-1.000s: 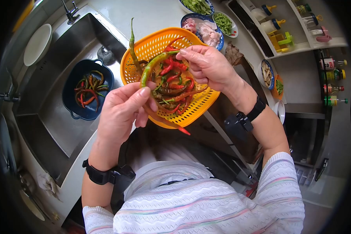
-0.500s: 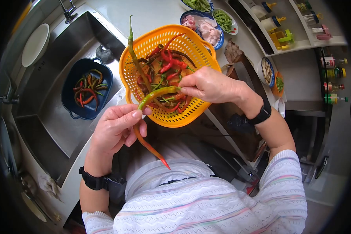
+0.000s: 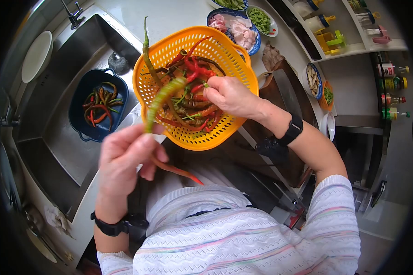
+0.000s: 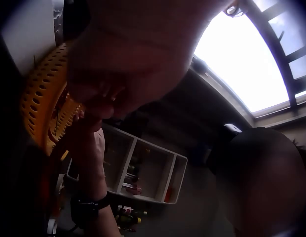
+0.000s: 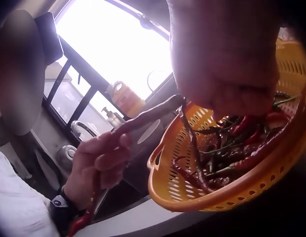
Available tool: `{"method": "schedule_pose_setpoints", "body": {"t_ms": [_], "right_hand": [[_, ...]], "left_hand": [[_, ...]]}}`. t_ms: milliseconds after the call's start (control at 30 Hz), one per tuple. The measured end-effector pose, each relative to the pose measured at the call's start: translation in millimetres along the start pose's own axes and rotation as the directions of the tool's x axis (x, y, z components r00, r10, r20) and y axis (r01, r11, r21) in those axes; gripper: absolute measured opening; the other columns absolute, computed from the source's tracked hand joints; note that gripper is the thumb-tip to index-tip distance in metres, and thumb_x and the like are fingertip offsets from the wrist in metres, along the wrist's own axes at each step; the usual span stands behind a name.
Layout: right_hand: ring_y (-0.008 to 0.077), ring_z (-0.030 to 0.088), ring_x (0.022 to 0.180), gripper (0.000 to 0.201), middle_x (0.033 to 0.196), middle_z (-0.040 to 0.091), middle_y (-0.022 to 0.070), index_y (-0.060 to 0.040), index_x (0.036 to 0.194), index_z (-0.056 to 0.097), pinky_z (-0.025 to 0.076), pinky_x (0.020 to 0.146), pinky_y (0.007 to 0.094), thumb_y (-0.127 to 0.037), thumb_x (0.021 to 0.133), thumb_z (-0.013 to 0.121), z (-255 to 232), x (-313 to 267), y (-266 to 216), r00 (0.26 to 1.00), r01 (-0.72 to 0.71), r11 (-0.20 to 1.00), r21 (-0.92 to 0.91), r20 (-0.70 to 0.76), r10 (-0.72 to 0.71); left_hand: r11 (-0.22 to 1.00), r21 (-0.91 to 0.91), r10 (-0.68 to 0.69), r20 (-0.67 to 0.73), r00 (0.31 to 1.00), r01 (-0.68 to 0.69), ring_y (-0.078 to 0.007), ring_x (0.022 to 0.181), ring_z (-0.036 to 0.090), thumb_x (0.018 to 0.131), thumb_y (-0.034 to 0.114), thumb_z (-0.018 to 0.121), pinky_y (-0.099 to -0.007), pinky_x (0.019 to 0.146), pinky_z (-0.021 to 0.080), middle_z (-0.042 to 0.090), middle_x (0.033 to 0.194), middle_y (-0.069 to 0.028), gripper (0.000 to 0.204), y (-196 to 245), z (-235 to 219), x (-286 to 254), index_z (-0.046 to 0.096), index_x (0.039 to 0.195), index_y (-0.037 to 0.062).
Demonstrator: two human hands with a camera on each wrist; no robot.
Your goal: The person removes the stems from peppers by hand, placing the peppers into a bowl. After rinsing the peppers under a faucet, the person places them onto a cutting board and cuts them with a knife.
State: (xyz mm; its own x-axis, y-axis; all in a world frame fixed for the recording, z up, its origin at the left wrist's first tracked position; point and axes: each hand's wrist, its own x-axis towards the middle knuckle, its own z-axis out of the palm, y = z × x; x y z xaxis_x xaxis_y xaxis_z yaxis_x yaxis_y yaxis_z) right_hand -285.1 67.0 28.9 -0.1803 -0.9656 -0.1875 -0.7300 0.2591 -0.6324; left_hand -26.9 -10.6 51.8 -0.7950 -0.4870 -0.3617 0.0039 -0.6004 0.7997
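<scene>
In the head view my left hand (image 3: pixel 128 153) grips a long chili pepper (image 3: pixel 163 98), green at its upper end and reddish toward the tip. The upper end is motion-blurred, and the red tip hangs below the hand. Over the yellow perforated basket (image 3: pixel 147 50), my right hand (image 3: pixel 231 95) has its fingers curled, with a small green pepper stem (image 3: pixel 206 85) at the fingertips. Several red and dark chili peppers (image 5: pixel 242 143) lie in the basket under that hand. One long green-brown pepper (image 3: pixel 147 57) leans out over the basket's rim.
On the left, a dark blue basin (image 3: pixel 73 103) with several peppers sits in the metal sink (image 3: pixel 66 156). Behind the basket stand a plate of sliced meat (image 3: pixel 243 34) and a dish of chopped greens (image 3: pixel 260 20). Seasoning bottles (image 3: pixel 390 85) line the right side.
Both hands first held the same pepper, the right at its stem end. Now the pepper's upper end is apart from my right hand, and my left hand has swung left and down with it.
</scene>
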Motion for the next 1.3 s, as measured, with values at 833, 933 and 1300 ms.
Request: {"method": "schedule_pose_setpoints", "body": {"t_ms": [833, 933, 1300], "right_hand": [[0.0009, 0.038, 0.052, 0.020, 0.073, 0.054, -0.0036, -0.0034, 0.096, 0.062, 0.030, 0.046, 0.0153, -0.021, 0.093, 0.052, -53.2, 2.3, -32.5, 0.993, -0.031, 0.676, 0.736, 0.100, -0.063], [-0.0006, 0.041, 0.053, 0.020, 0.073, 0.059, -0.0027, -0.0042, 0.095, 0.063, 0.033, 0.047, 0.0133, -0.022, 0.092, 0.055, -41.9, -5.9, -40.0, 0.990, -0.109, 0.523, 0.845, 0.141, -0.023], [-0.0005, 0.046, 0.056, 0.015, 0.070, 0.057, -0.0018, -0.0034, 0.090, 0.062, 0.036, 0.049, 0.0131, -0.018, 0.088, 0.061, -51.7, -0.3, -50.6, 0.937, -0.231, 0.726, 0.648, 0.348, -0.012]], "left_hand": [[0.942, 0.139, 0.309, 0.001, 0.951, -0.307, -0.0071, 0.069, 0.059, 0.089, 0.011, 0.056, -0.0174, 0.056, 0.044, 0.065, 0.094, -0.0073, 0.027, -2.0, -0.9, 54.2, 0.057, 0.111, -0.0044], [0.993, -0.021, 0.121, 0.183, 0.976, -0.119, -0.0073, 0.064, 0.059, 0.089, 0.017, 0.058, -0.0169, 0.052, 0.044, 0.065, 0.093, -0.0078, 0.034, -9.4, 31.8, 63.2, 0.054, 0.117, -0.0018], [0.667, 0.542, 0.507, 0.173, 0.844, -0.512, -0.0135, 0.066, 0.062, 0.080, 0.003, 0.063, -0.0251, 0.061, 0.048, 0.065, 0.080, -0.0115, 0.019, -7.6, 25.9, 61.6, 0.063, 0.098, -0.0038]]}}
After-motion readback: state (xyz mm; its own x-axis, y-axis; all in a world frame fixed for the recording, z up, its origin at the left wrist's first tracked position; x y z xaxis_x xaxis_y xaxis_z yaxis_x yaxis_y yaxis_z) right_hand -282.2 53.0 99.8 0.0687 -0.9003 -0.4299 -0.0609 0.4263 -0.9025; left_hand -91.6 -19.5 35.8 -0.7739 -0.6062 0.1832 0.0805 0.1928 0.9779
